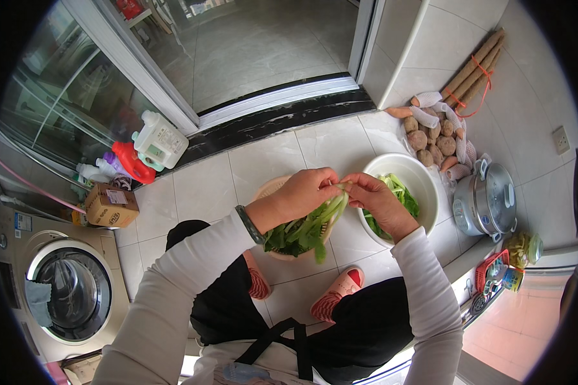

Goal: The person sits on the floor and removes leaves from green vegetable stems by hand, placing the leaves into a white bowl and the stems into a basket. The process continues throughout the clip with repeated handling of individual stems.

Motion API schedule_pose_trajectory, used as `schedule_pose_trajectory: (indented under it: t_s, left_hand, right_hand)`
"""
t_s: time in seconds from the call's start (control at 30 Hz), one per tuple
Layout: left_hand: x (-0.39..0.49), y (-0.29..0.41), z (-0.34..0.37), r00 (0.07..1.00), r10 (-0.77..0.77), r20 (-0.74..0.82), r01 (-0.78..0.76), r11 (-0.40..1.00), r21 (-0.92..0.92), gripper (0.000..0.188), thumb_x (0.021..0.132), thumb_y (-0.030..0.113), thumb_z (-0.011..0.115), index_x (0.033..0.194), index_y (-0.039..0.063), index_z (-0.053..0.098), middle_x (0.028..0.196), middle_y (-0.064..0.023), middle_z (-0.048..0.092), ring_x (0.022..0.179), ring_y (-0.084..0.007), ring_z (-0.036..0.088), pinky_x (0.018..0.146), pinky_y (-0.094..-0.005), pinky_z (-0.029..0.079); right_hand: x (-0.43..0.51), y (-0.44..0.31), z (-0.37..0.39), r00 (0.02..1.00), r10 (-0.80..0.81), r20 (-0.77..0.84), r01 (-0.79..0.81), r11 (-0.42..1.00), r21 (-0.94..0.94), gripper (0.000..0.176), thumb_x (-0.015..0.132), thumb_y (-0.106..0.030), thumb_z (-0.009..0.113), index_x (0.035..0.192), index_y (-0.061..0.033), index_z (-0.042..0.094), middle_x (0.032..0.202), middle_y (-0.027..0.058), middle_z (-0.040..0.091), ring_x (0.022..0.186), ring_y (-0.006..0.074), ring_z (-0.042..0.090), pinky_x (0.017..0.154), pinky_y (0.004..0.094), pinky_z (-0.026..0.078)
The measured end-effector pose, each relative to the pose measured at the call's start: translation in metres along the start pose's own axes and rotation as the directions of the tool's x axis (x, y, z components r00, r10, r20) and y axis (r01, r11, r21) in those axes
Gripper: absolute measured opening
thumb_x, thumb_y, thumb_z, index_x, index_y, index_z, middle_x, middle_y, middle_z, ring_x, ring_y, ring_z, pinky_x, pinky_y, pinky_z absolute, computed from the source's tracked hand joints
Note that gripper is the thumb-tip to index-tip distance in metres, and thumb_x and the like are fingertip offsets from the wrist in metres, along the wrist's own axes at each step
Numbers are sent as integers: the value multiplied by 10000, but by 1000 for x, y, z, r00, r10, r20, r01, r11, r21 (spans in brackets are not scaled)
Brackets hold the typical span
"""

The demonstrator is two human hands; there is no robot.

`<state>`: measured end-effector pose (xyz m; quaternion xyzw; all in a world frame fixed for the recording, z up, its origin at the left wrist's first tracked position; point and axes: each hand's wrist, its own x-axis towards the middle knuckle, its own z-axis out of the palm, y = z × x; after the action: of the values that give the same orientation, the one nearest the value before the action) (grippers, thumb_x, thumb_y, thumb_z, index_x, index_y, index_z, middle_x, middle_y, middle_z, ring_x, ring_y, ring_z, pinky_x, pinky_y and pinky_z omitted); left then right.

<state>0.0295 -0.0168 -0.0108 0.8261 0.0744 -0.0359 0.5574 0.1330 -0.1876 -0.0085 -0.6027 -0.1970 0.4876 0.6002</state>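
Both my hands meet at the pale stem end of a leafy green vegetable [338,208], its leaves hanging down. My left hand [308,195] pinches the stem from the left, a dark bangle on that wrist. From the right, my right hand [373,197] grips the same stem with thumb and forefinger. Below my left hand stands a peach plastic basket [265,186] with dark leafy greens [289,238] in it, partly hidden by the hand and forearm. A white basin [431,192] holding torn green leaves [403,195] sits beneath my right hand.
Potatoes [417,140], net-wrapped produce and tied brown roots [477,67] lie along the right wall. A lidded steamer pot [486,202] stands near the basin. Detergent bottles [161,139], a cardboard box [111,206] and a washing machine [67,288] are at left. My slippered feet flank the floor below.
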Motion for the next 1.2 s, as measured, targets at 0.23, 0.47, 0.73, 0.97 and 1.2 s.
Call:
schedule_pose_trajectory:
  t_s: [0.23, 0.47, 0.73, 0.97, 1.2]
  left_hand:
    - [-2, -4, 3, 994, 110, -17, -99, 940, 327, 211, 884, 203, 560, 987, 19, 583, 842, -133, 636, 776, -278, 618, 717, -362, 489]
    - [-2, -3, 6, 963, 269, 4, -230, 815, 532, 147, 859, 174, 522, 894, 36, 558, 817, -143, 617, 803, -338, 589, 706, -431, 475]
    - [-1, -5, 8, 959, 276, -71, -217, 869, 445, 139, 877, 164, 489, 882, 41, 555, 740, -122, 589, 690, -326, 568, 638, -399, 465]
    - [3, 7, -7, 992, -118, -42, 103, 962, -254, 221, 937, 230, 492, 887, 20, 539, 649, 0, 508, 614, -98, 511, 564, -258, 425]
    - [-7, 12, 8, 992, 82, -95, -57, 967, 247, 254, 858, 252, 651, 910, 21, 560, 688, -78, 574, 607, -164, 544, 590, -290, 454]
  right_hand:
    - [4, 5, 1, 1000, -8, -13, 7, 993, -121, 206, 915, -223, 596, 988, -31, 613, 871, -16, 591, 802, 68, 506, 746, 213, 415]
    - [2, 4, 1, 1000, -2, 15, 3, 992, -124, 215, 919, -230, 595, 973, -22, 610, 867, -9, 592, 811, 74, 514, 765, 227, 429]
    - [1, 0, 3, 998, -55, 33, 59, 990, -129, 178, 915, -194, 583, 955, -23, 607, 852, -16, 586, 797, 67, 518, 759, 216, 433]
    - [-1, -3, 3, 996, -49, -78, 45, 998, -54, 164, 910, -200, 588, 947, -40, 605, 838, -22, 577, 780, 56, 513, 729, 202, 429]
    - [5, 5, -1, 997, -7, -78, 4, 1000, -29, 204, 905, -245, 622, 966, -50, 620, 811, -26, 572, 746, 54, 501, 708, 199, 422]
